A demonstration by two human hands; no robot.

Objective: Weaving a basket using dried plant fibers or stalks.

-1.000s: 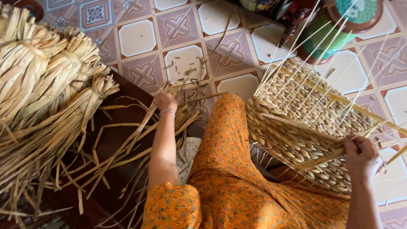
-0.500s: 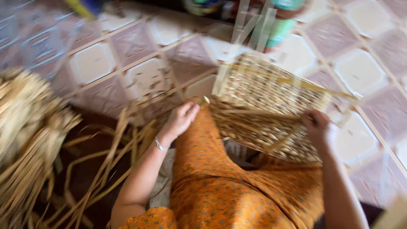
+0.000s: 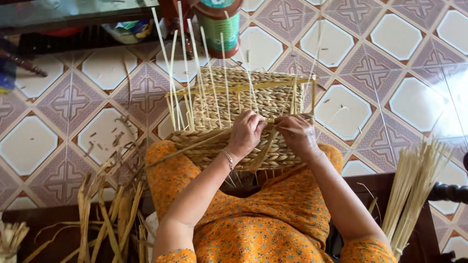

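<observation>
On your lap rests the half-woven rectangular basket of braided straw (image 3: 243,117), rough and ribbed, thin stiff stakes standing up. Your left hand (image 3: 246,132) and right hand (image 3: 298,135) pinch a flat straw strand (image 3: 265,151) at its rim; earlier they were apart.

The floor (image 3: 370,73) is tiled in white octagons and patterned purple squares. Above it in view, a dark glass-topped table (image 3: 58,14) stands. Daylight glares on the tiles at right.
</observation>
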